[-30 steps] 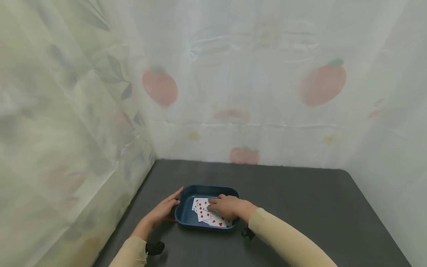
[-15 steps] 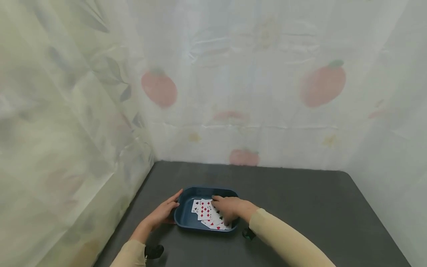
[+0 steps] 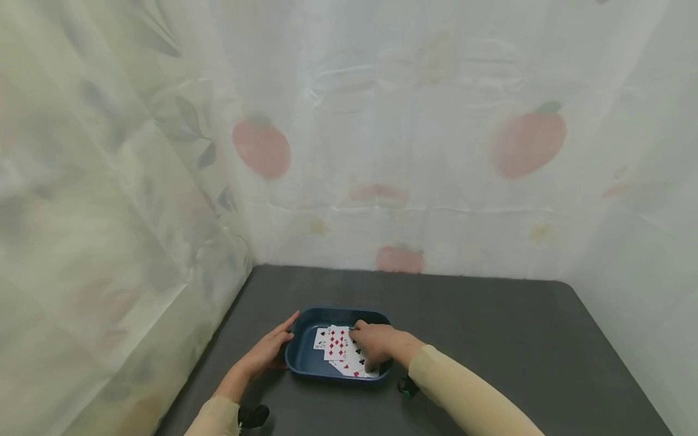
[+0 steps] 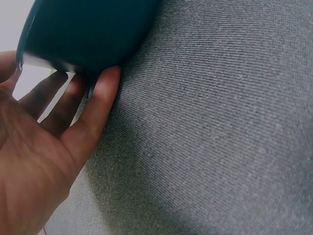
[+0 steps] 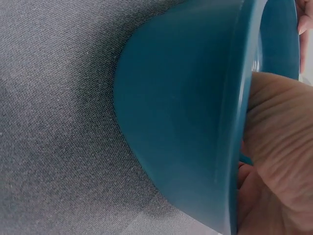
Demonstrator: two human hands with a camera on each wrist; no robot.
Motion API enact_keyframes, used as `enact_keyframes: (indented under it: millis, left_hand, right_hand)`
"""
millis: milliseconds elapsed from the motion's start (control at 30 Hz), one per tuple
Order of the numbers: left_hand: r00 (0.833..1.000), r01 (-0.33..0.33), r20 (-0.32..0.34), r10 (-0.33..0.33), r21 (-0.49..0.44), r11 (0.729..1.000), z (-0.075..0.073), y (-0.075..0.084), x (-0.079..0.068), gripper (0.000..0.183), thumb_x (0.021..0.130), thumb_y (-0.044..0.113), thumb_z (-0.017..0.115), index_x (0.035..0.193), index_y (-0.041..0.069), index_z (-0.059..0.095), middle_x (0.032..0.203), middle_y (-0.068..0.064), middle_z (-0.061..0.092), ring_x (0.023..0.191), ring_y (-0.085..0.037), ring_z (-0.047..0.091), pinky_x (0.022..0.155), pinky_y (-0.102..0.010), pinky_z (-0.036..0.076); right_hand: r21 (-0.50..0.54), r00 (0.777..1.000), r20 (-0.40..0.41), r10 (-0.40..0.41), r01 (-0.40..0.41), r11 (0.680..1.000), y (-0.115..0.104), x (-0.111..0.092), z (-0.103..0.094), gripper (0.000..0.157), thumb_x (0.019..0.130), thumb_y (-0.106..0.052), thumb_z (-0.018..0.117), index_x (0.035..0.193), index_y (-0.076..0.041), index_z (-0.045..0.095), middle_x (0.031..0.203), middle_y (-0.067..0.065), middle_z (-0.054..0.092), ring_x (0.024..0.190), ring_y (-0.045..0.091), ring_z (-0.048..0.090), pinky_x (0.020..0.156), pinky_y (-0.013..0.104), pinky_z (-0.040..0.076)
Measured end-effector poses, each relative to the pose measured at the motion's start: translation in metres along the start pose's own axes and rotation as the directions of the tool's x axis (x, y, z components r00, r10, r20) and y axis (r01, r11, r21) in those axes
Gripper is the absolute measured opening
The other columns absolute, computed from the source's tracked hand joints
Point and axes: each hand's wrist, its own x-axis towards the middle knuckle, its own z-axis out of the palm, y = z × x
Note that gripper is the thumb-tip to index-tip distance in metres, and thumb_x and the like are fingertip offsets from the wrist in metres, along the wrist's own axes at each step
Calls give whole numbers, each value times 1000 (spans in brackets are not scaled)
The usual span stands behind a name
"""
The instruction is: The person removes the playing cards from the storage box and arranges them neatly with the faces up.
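A dark blue oblong tray sits on the table, with several playing cards fanned face up inside. A diamonds card lies over a spades card, at the pile's left. My left hand holds the tray's left end, thumb at the rim; in the left wrist view its fingertips touch the tray's lower side. My right hand reaches over the right end into the tray, its fingers and thumb bent around a clubs card at opposite edges. In the right wrist view the tray wall hides its fingertips.
The dark grey table extends to the right of the tray and behind it. Pale curtains with a fruit print hang behind the table and along both sides. A dark wrist device sits at the left sleeve.
My right hand's fingers have drawn in from lying across the cards to bend around the clubs card. The diamonds card has turned straighter and shows more fully. The left hand keeps its place.
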Motion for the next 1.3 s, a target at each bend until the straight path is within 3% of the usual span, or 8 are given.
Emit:
enact_keyframes:
  millis: [200, 433, 733, 967, 1100, 1200, 1300]
  left_hand:
    - [1000, -6, -8, 7, 10, 1000, 1, 1, -1, 57, 109, 22, 45, 162, 35, 31, 168, -19, 16, 140, -50, 36, 80, -58, 57]
    - [999, -9, -30, 10, 29, 1000, 2, 0, -2, 56, 109, 23, 45, 162, 36, 31, 169, -16, 17, 144, -49, 32, 81, -60, 57]
    - [999, -26, -39, 28, 44, 999, 5, -2, 0, 55, 109, 25, 44, 162, 38, 31, 169, -14, 18, 142, -48, 36, 82, -62, 56]
    - [997, -19, -69, 22, 44, 999, 5, -4, -1, 55, 109, 26, 46, 161, 36, 32, 168, -15, 21, 138, -46, 42, 80, -58, 58]
    - [997, -30, -68, 33, 49, 998, 5, -4, -1, 56, 109, 27, 47, 162, 34, 31, 168, -16, 21, 141, -46, 38, 81, -57, 58]
    - [995, -63, -79, 69, 77, 995, 5, -3, -2, 56, 109, 24, 46, 163, 30, 31, 168, -13, 22, 148, -43, 30, 95, -61, 51]
    - [988, -97, -110, 109, 113, 989, 5, -2, -3, 55, 109, 22, 46, 162, 27, 33, 168, -7, 25, 152, -37, 23, 114, -61, 32]
  right_hand:
    - [-3, 1000, 19, 6, -6, 1000, 0, -3, -2, 79, 73, -35, 94, 141, -20, 58, 139, -2, 48, 96, 9, 55, 91, 30, 52]
    - [26, 1000, -1, 24, -24, 999, 0, -3, -4, 74, 70, -31, 96, 133, -18, 59, 125, -2, 51, 87, 9, 52, 85, 28, 52]
    - [-50, 1000, -2, 30, -30, 998, 1, -5, -3, 81, 67, -42, 96, 134, -18, 57, 124, -1, 54, 107, 14, 51, 96, 33, 49]
    - [-90, 1000, -24, -8, 6, 996, 4, -6, -3, 77, 70, -49, 92, 133, -18, 60, 118, -2, 54, 103, 15, 45, 91, 32, 48]
    - [-67, 996, -69, -62, 57, 996, 9, -15, -10, 78, 71, -52, 90, 135, -19, 60, 125, -2, 53, 109, 15, 44, 93, 32, 48]
    - [-9, 985, -140, -99, 99, 995, 14, -26, -23, 83, 74, -51, 89, 141, -17, 57, 136, 2, 52, 120, 19, 45, 100, 37, 47]
    - [72, 972, -214, -92, 110, 991, 24, -42, -42, 85, 77, -46, 88, 147, -15, 53, 143, 6, 50, 129, 24, 43, 104, 43, 46]
